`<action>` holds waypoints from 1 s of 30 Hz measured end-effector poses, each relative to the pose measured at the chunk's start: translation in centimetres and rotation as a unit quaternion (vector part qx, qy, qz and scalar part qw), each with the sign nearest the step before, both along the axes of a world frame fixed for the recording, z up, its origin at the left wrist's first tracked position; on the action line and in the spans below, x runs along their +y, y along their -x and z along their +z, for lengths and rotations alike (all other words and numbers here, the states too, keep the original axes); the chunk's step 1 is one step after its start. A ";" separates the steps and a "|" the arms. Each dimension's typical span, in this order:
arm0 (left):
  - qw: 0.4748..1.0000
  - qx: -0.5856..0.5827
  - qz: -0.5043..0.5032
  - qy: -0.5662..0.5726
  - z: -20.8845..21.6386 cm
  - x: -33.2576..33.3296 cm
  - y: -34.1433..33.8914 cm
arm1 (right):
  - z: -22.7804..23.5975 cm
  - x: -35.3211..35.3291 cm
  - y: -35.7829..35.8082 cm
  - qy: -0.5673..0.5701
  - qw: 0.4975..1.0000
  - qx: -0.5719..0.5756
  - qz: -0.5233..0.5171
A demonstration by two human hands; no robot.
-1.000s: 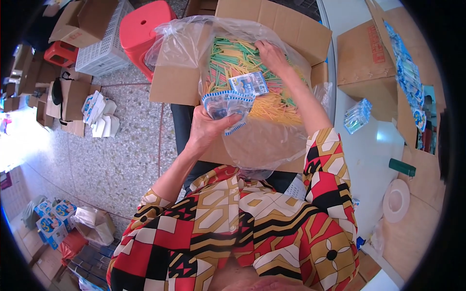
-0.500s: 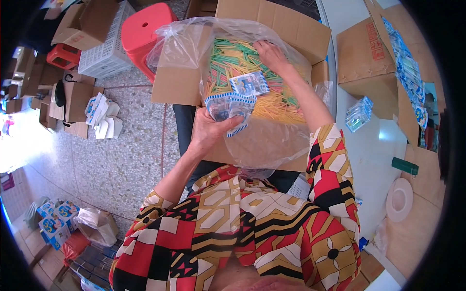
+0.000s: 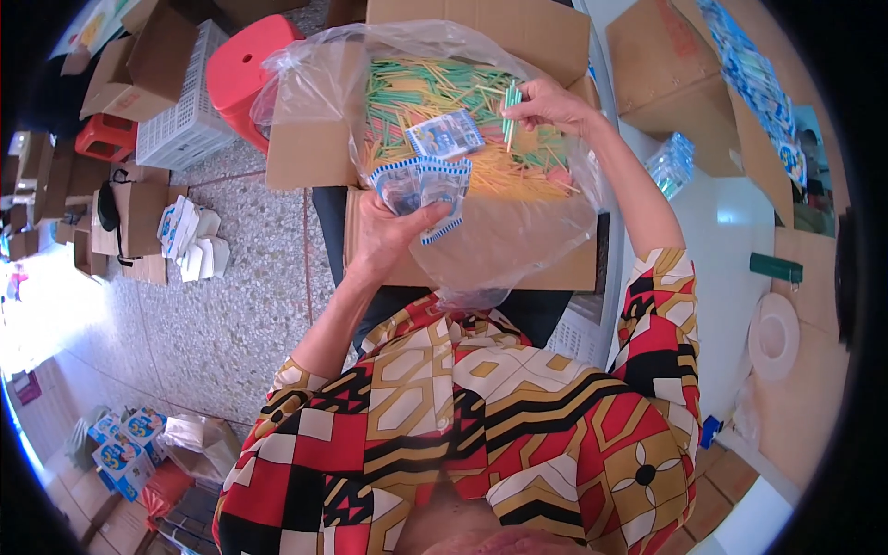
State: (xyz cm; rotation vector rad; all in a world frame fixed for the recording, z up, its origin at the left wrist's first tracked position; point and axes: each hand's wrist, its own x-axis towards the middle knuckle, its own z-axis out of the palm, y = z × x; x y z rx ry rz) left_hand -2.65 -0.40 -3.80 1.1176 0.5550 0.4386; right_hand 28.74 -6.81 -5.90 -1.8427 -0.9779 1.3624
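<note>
Pinching sticks (image 3: pixel 511 104) (right hand (image 3: pixel 553 105)), printed packaging (image 3: pixel 400 187) in left hand (image 3: pixel 387 236)

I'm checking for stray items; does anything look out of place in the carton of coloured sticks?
One blue-and-white packet lies slanted on the coloured sticks inside the carton; it may look odd as the only packet resting there.

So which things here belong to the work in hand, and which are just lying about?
In the work, judging by the hands:
- blue-and-white packaging in the left hand
- thin green sticks in the right hand
- open carton of coloured sticks

Apparently just lying about:
- red stool
- white crate
- green object
</note>
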 end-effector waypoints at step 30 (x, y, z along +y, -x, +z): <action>0.970 0.014 -0.095 -0.225 0.5 -2.6 -2.4 | 10.2 -8.8 11.2 -0.198 0.967 0.103 -0.121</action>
